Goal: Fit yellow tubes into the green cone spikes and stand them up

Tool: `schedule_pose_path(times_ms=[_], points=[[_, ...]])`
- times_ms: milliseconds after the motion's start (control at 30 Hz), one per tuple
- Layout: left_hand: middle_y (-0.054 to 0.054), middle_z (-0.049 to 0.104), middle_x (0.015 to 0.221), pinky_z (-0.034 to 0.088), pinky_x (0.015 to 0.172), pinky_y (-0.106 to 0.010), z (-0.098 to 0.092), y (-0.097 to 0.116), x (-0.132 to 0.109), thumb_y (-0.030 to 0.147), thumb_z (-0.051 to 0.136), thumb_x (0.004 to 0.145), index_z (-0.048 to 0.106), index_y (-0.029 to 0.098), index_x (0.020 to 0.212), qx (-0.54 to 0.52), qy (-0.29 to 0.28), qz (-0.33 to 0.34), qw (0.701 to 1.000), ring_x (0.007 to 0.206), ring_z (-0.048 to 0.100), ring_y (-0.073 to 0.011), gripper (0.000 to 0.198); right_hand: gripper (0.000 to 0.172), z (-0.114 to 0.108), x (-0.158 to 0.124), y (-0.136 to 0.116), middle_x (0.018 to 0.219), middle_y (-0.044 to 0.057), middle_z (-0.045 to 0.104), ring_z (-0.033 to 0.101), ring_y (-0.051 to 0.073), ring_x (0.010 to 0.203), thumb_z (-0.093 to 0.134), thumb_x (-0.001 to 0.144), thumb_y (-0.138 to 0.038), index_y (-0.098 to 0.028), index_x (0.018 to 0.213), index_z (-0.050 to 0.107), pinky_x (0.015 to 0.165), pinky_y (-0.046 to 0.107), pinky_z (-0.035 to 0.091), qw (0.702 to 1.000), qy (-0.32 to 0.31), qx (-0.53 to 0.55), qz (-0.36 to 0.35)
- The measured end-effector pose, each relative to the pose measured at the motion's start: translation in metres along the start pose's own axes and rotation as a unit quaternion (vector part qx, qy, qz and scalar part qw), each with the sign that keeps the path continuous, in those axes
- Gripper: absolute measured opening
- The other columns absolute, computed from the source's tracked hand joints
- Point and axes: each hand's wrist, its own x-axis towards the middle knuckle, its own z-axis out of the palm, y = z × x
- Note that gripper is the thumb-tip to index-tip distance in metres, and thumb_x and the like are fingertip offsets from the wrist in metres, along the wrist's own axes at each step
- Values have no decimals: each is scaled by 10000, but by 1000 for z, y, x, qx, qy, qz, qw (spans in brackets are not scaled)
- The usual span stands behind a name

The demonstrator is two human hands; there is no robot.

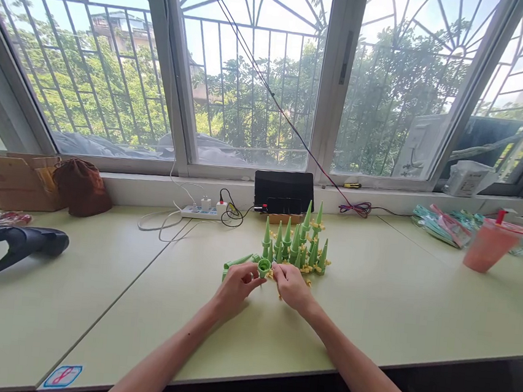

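Between my two hands is a green cup-shaped part (264, 266), its round opening facing me. My left hand (237, 285) pinches this part from its left side. On the right, my right hand (293, 286) has its fingers closed beside the part's rim; a small yellow piece shows just under the fingers, and what they grip is too small to make out. Just behind my hands, several green cone-shaped spikes (287, 238) with yellow pieces stand upright in a cluster. More green parts (238, 260) lie beyond my left hand.
A tablet (284, 189) leans at the wall behind the spikes, near a power strip (201, 212) with cables. A red cup (491, 246) and plastic bags (441, 225) are at the right. A black object (30, 241), brown pouch (81, 188) and cardboard box (17, 182) are left.
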Motion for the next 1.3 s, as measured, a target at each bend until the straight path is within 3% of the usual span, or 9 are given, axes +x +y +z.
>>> schedule_pose_path(times_ms=[133,233,333,467,567,667,1200,1300], points=[[22,565,686,350,454,-213,-1,3,2,426,669,761,601,177,787,-58,-20,-54,997,429,441,-64,260,476,0,1,0,513,-29,340,306,105,492,322,929,-499,-199,560,315,483,249,234,1000,22,18,4],[22,586,768,377,426,-202,-4,4,3,442,692,737,581,200,986,-103,-15,-75,992,435,498,-68,364,473,-2,1,-1,517,-28,358,317,104,490,325,936,-497,-197,570,333,481,245,238,999,45,27,4],[14,584,710,357,386,-187,-7,5,5,501,653,764,595,165,863,-134,-14,-106,985,413,493,-63,355,474,-3,0,-3,522,-27,373,321,105,490,322,942,-500,-197,578,334,482,245,234,998,64,20,-2],[-13,546,535,301,338,-192,-7,4,6,656,426,844,592,124,612,-209,-76,-171,960,352,441,-70,604,470,-4,-3,-7,532,-23,386,331,109,502,307,954,-488,-196,586,336,497,248,237,998,61,-4,-18],[-47,583,548,305,340,-196,-6,4,4,726,326,836,618,114,601,-258,-143,-202,934,354,441,-75,718,459,-3,-5,-8,535,-22,396,338,107,513,311,957,-459,-193,583,336,513,246,245,998,38,-18,-39],[-57,597,562,302,340,-193,-6,5,3,747,319,821,633,105,620,-274,-163,-220,922,347,421,-67,743,444,-2,-5,-7,534,-25,398,328,100,516,320,956,-430,-188,584,338,518,239,246,998,15,-25,-52],[-78,645,719,320,365,-198,-9,7,1,646,438,853,662,89,783,-297,-186,-188,918,383,439,-53,605,450,-3,-5,-7,522,-34,359,314,93,502,324,956,-421,-188,571,328,503,237,235,999,11,-21,-42],[-36,595,609,323,372,-195,-10,6,0,616,447,867,651,92,806,-284,-189,-168,925,375,426,-59,565,451,-3,-4,-6,518,-34,359,322,92,483,323,955,-415,-188,566,342,498,237,243,999,8,-12,-41]])
